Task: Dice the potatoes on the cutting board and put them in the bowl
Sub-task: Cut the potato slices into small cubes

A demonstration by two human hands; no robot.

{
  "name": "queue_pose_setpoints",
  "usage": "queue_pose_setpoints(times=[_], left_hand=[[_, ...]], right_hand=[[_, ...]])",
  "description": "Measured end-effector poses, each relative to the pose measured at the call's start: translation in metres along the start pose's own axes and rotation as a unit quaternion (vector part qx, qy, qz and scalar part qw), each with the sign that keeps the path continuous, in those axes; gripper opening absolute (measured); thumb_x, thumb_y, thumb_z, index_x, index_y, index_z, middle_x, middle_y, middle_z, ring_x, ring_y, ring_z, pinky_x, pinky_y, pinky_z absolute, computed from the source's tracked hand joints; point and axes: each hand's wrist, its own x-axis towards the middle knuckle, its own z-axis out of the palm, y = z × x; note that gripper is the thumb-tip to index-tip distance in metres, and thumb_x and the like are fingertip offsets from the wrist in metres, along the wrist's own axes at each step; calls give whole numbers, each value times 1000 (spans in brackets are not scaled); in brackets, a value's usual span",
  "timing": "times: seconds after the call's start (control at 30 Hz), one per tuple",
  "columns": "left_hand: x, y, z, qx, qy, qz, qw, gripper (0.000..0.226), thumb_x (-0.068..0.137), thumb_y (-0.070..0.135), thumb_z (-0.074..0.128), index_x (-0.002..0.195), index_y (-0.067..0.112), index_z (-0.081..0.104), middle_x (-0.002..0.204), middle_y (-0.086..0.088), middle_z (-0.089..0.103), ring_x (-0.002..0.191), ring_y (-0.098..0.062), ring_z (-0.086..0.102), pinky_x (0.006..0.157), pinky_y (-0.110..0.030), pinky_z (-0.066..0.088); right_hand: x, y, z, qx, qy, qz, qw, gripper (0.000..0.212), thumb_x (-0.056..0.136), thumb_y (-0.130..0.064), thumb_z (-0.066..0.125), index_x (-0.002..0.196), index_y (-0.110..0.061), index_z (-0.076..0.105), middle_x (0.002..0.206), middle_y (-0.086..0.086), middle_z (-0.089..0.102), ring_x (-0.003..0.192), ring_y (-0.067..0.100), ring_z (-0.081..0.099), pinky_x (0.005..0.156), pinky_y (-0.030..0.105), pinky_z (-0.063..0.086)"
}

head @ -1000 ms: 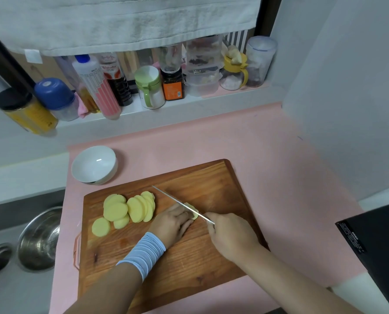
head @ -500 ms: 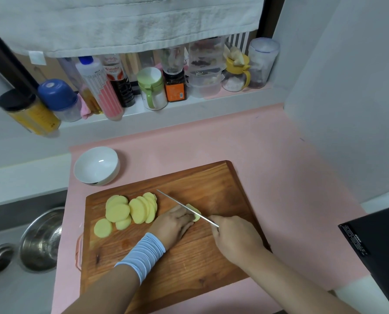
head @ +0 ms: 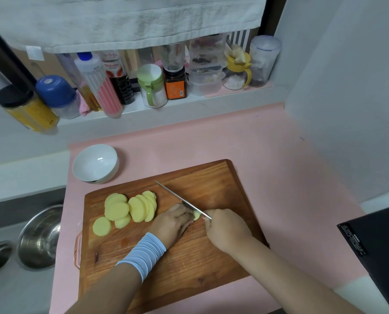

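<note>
Potato slices (head: 130, 210) lie fanned left of centre on the cutting board (head: 200, 257), low in my head view. I see the left hand (head: 173, 223) with fingers curled down on a small potato piece (head: 196, 215). The right hand (head: 225, 227) has its fingers clamped round the handle of the knife (head: 177, 198), blade against that piece and tip pointing upper left. The white bowl (head: 95, 163) stands on the pink table (head: 279, 166), just beyond the board's upper-left corner.

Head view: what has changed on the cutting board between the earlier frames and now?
Almost nothing. The right hand grips the knife as before, blade across the potato piece held by the left hand; slightly less of that piece shows. The slices, bowl and cutting board stayed put.
</note>
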Motion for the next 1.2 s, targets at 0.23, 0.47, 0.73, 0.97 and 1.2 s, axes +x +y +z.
queue_pose_setpoints(times=[0.23,0.47,0.73,0.97,1.2], left_hand=[[-1,6,1,3,24,-8,1000,19,98,23,60,93,13,75,97,4,67,93,-13,61,75,-26,55],[-1,11,-1,-12,35,-17,999,21,98,24,57,94,13,75,98,5,67,95,-11,60,84,-21,52],[0,13,0,-23,59,-22,998,20,97,22,58,92,12,75,94,3,67,96,-11,58,90,-17,48],[-2,10,2,-34,46,-20,998,14,95,17,63,93,9,75,96,0,67,94,-16,61,85,-24,52],[-2,16,0,-17,56,-40,997,21,96,20,59,85,9,73,90,2,65,86,-16,61,77,-25,53]], right_hand=[[-5,4,-6,4,9,-12,1000,30,104,-36,41,112,-30,70,89,-2,72,83,20,67,69,33,52],[-27,6,-8,-11,34,-29,999,27,105,-34,41,109,-31,68,88,-5,71,70,12,56,61,26,41],[-25,11,-6,-3,5,6,1000,27,103,-33,44,98,-27,70,81,-7,68,70,13,59,60,27,41],[-6,-2,-1,22,-23,28,999,27,102,-32,45,95,-24,71,81,-4,69,76,19,64,67,33,52],[-6,-3,-7,11,-16,26,999,27,103,-36,45,86,-25,63,70,-10,56,71,16,54,61,28,38]])
